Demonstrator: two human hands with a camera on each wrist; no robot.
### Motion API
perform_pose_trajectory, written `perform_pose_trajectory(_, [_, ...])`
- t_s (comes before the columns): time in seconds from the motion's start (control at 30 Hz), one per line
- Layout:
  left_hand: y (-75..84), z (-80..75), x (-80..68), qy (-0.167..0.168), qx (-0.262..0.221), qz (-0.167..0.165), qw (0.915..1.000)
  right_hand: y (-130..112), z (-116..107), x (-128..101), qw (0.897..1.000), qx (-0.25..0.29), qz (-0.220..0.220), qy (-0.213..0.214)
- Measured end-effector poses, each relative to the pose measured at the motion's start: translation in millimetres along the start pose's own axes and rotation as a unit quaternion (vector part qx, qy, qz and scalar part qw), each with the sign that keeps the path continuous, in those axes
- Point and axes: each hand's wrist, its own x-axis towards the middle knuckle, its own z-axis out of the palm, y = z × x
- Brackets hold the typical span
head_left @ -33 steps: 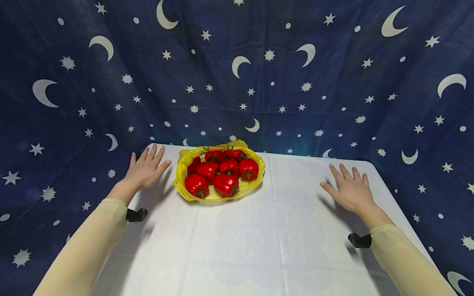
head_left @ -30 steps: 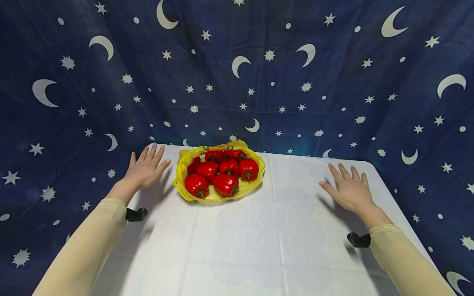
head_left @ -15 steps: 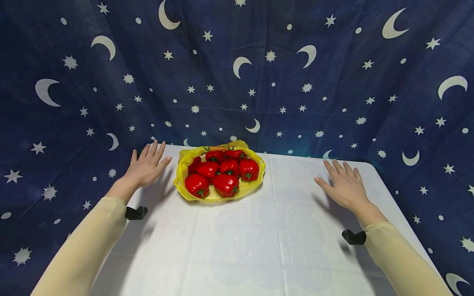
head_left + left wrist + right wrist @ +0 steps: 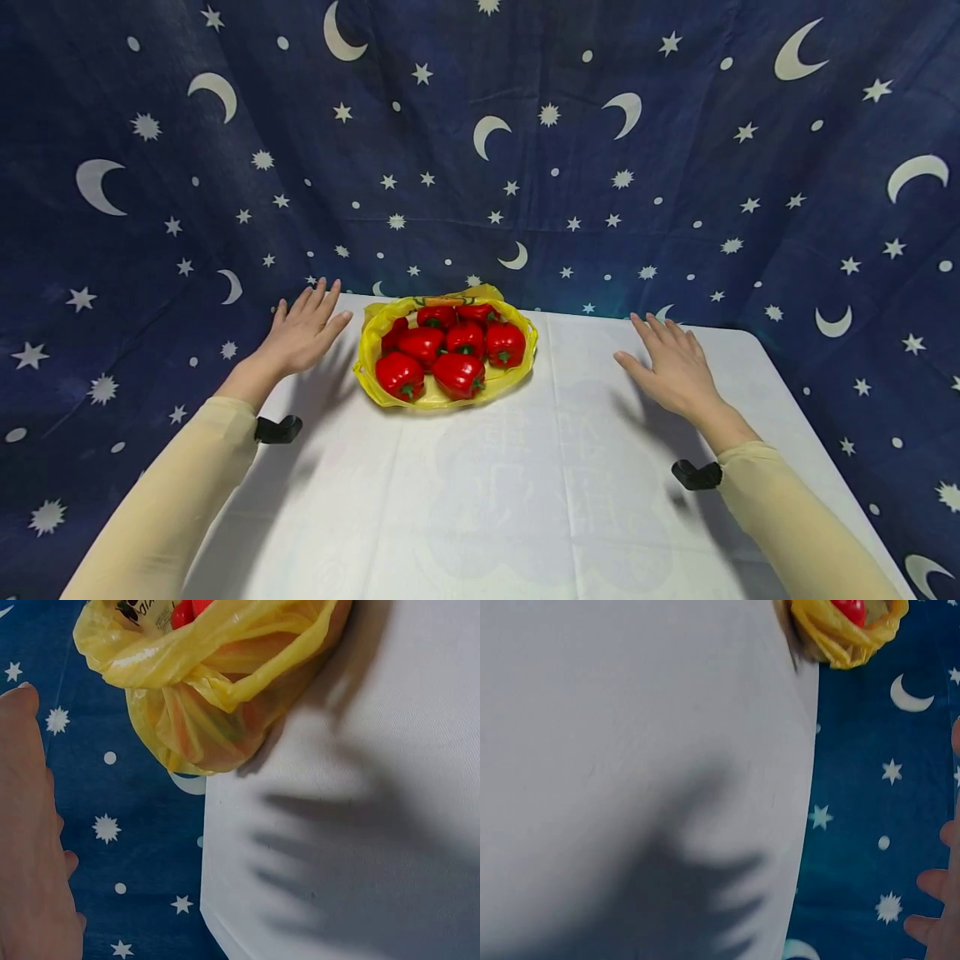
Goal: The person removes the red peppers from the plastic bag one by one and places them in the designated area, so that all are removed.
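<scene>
Several glossy red bell peppers with green stems lie in a yellow plastic bag whose mouth is spread wide, at the back of the table left of centre. My left hand hovers just left of the bag, fingers straight and apart, touching nothing. Well to the bag's right, my right hand is held over the table with its fingers extended and nothing in it. In the left wrist view the crumpled side of the bag shows, with a bit of red inside.
A white cloth covers the table. Close behind its far edge hangs a dark blue curtain with moons and stars, which also runs along both sides. Each wrist carries a black camera mount.
My right hand has moved left, toward the bag, and slightly forward. The left hand has shifted a little forward and to the right. Bag and peppers have stayed put.
</scene>
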Motion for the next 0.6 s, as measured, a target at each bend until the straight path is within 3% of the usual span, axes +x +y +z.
perform_pose_trajectory(0.37, [16.7,-5.4,4.3,0.008,-0.061,0.029,0.9977,-36,11,17,0.999,0.040,-0.030,0.005])
perform_pose_trajectory(0.6, [25.8,-5.1,7.8,0.011,-0.140,0.074,0.9873,-66,18,30,0.997,0.065,-0.048,-0.012])
